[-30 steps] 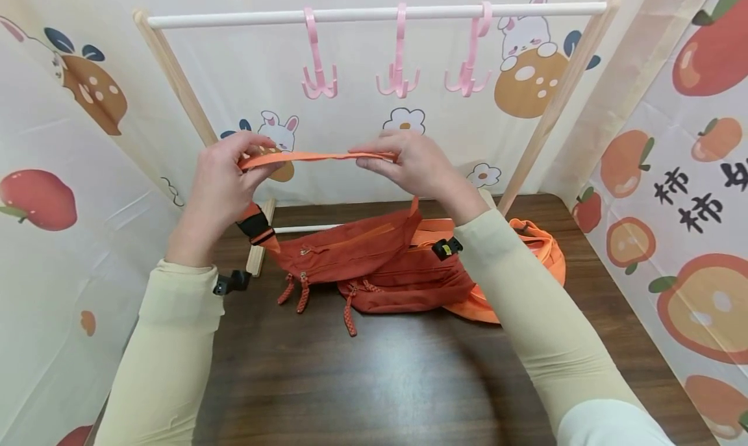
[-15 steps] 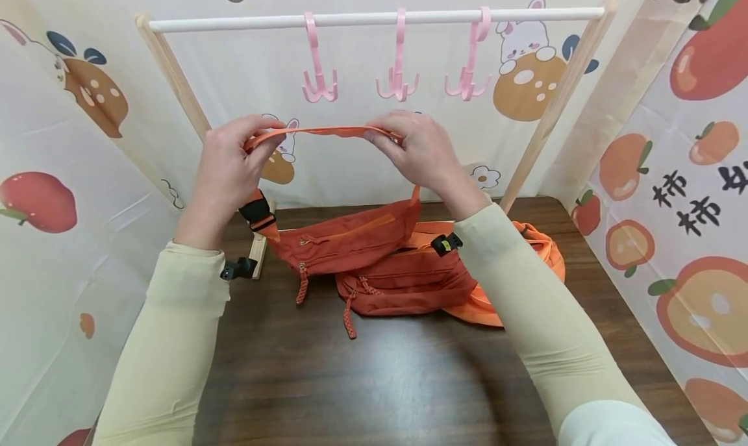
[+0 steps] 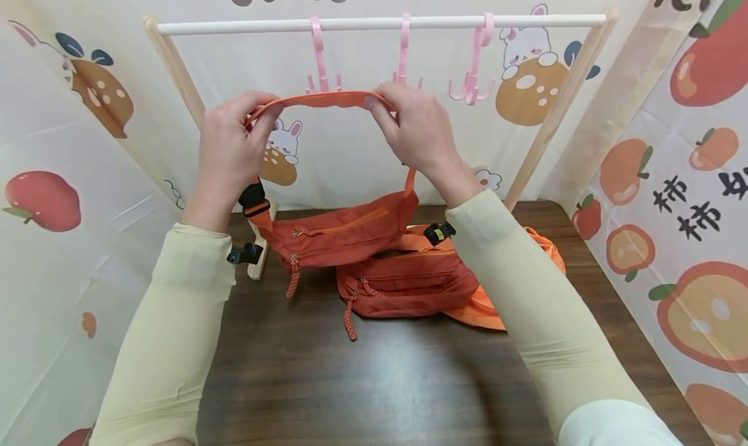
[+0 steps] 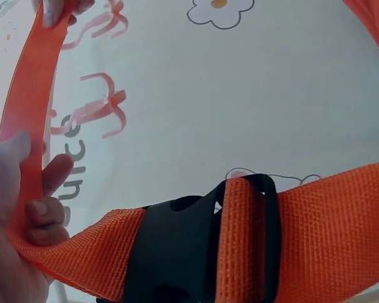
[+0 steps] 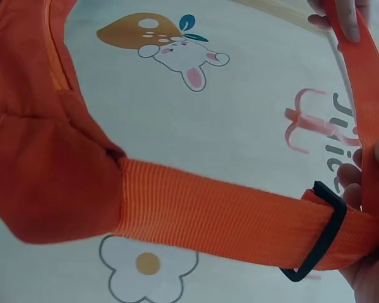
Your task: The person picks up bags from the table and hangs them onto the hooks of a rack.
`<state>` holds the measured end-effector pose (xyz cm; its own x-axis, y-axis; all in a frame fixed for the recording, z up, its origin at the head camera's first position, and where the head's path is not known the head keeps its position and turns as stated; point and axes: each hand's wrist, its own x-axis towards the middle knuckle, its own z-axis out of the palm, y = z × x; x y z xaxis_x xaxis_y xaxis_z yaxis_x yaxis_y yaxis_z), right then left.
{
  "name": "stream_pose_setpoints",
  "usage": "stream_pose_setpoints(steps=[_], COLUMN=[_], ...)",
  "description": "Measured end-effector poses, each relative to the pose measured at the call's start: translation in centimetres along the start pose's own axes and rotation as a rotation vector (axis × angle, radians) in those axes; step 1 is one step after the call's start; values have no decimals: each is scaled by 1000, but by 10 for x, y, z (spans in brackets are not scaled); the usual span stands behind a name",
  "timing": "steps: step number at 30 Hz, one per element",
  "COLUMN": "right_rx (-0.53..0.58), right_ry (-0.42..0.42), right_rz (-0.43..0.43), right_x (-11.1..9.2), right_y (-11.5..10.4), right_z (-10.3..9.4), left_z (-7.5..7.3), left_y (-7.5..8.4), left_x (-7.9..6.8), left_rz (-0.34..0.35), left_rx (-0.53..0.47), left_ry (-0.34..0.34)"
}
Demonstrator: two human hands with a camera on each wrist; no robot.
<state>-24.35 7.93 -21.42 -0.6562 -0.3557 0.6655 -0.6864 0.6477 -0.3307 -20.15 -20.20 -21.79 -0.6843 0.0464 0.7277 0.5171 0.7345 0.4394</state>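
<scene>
A rust-red waist pack [image 3: 339, 235] hangs from its orange strap [image 3: 327, 100] in the head view. My left hand [image 3: 230, 141] pinches the strap's left part, and my right hand [image 3: 417, 124] pinches it farther right. Between them the strap runs nearly level, in front of the lower ends of two pink hooks. Beside the left hand, a black buckle [image 4: 177, 246] is fastened on the strap. Close to the right hand sits a black strap slider [image 5: 316, 237]. A second rust-red waist pack [image 3: 409, 284] lies on the table, partly behind the hanging one.
Three pink hooks, including the rightmost hook [image 3: 472, 76], hang from the white rail [image 3: 257, 26] of a wooden-legged rack. Orange fabric [image 3: 482, 313] lies at the right on the brown table [image 3: 350, 387], partly hidden by my right sleeve. Printed sheets surround the table.
Both hands have risen with the strap, up to the level of the hooks' lower ends. The waist pack has lifted slightly. The other pack and the orange fabric have stayed put.
</scene>
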Motion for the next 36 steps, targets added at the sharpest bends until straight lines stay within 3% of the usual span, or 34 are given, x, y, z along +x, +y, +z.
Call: stream_pose_setpoints(steps=[11, 24, 36], right_rx=[-55, -118, -141], right_ry=[-19, -56, -93], right_rz=[117, 222, 255], right_x=[20, 36, 42], right_y=[-11, -15, -14], right_z=[-2, 3, 9], left_z=[2, 5, 9], left_y=[1, -1, -8], left_x=[17, 35, 39], left_rz=[-129, -200, -274], left_rx=[90, 125, 136], left_ry=[-13, -43, -93])
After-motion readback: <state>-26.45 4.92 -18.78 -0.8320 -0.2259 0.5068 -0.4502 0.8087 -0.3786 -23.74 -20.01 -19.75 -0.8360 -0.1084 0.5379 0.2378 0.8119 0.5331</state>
